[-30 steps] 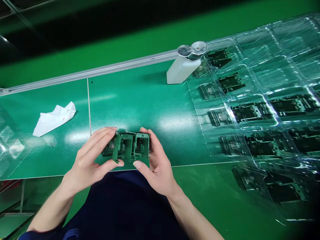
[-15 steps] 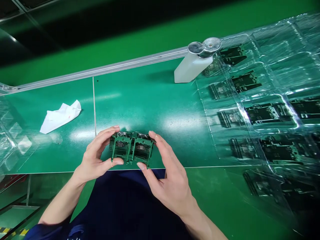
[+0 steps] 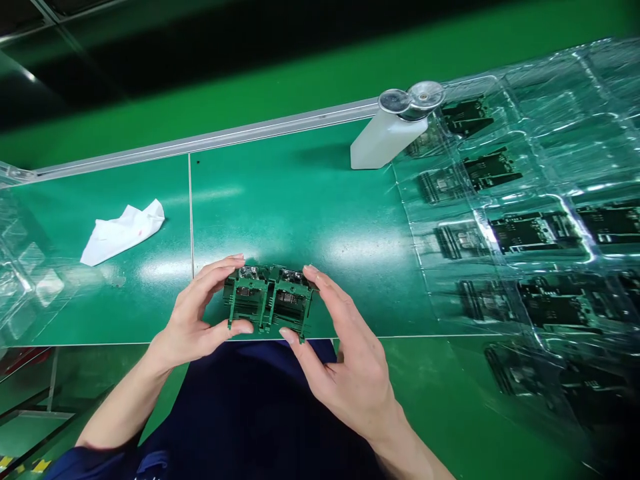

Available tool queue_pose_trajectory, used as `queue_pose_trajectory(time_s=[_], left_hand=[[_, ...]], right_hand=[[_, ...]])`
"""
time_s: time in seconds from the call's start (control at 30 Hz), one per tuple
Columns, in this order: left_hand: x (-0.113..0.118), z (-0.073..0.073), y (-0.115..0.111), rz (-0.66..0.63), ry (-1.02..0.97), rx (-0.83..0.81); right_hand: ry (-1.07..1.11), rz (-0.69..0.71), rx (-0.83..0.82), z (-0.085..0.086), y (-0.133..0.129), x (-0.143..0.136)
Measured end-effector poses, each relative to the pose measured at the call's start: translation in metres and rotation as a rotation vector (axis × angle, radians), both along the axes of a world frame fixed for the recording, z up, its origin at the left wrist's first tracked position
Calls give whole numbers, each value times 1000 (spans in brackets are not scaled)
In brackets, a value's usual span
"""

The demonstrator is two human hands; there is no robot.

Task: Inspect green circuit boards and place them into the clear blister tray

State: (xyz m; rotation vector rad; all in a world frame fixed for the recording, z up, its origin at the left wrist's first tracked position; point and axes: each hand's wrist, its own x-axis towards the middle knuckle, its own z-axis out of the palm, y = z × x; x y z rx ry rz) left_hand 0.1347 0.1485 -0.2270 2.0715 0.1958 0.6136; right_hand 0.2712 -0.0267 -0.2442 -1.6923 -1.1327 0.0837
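Observation:
Near the front edge of the green table, a block of green circuit boards (image 3: 270, 300) sits between my two hands. My left hand (image 3: 195, 317) grips its left end, with the thumb at the near side and the fingers at the far side. At the right end, my right hand (image 3: 345, 340) holds the block the same way, thumb near and fingertips on the far top corner. Two frame-like sections stand side by side in the block, with shiny metal parts along the far edge. Its underside is hidden.
A white bottle with a metal top (image 3: 387, 137) stands at the back. Clear plastic trays (image 3: 530, 180) with several circuit boards cover the right side. A crumpled white cloth (image 3: 123, 233) lies at the left, near more clear plastic (image 3: 30, 267). A metal rail (image 3: 225, 138) borders the back.
Both hands and the block of boards have shifted slightly to the right and nearer to me. The grip looks the same.

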Motion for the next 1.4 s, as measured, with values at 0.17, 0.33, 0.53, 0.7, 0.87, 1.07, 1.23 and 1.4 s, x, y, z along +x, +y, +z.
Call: queue_pose_trajectory(time_s=[0.17, 0.33, 0.53, 0.7, 0.87, 1.07, 1.23, 1.4], left_hand=[[-4, 6, -1, 106, 101, -7], [-4, 16, -3, 99, 241, -88], [3, 27, 12, -74, 295, 325], [21, 56, 47, -252, -147, 1091], [42, 102, 70, -609, -532, 1391], [53, 120, 66, -799, 350, 635], [58, 121, 58, -691, 444, 377], [46, 81, 32, -40, -55, 313]], right_hand=[[91, 36, -53, 8, -6, 9], [100, 35, -97, 15, -7, 12], [-230, 72, -266, 16, -14, 23], [-975, 87, 19, 50, -29, 65], [-1336, 328, 191, 98, -44, 95], [-1505, 427, 100, 127, -45, 98], [-1394, 415, 56, 124, -47, 98], [-725, 150, 28, 90, -45, 96]])
